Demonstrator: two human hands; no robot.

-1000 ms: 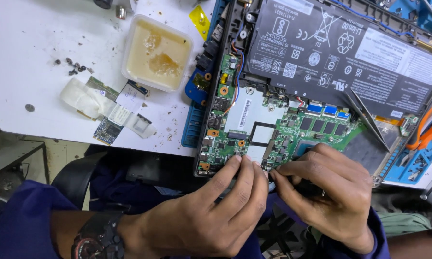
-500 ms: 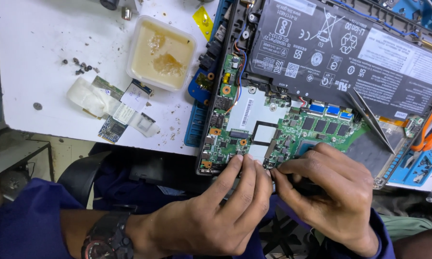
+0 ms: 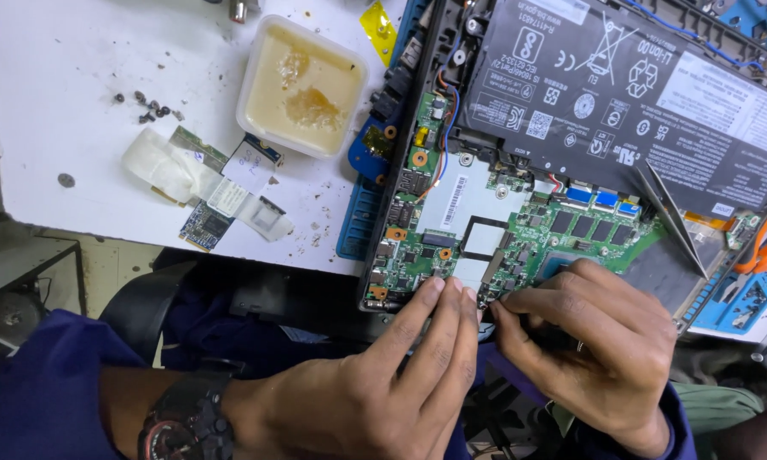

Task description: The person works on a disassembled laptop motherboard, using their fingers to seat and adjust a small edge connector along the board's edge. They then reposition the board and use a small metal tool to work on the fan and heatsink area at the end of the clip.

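Both hands meet at the near edge of the green circuit board, which overhangs the white table. The left hand lays straight fingers on that edge, gripping nothing; the right hand pinches something small and dark there. The black battery crowds the far side.

- Left hand: palm down, fingers extended forward, fingertips pressed together; watch on wrist.
- Right hand: fingers curled, pinching, touching the left fingertips.
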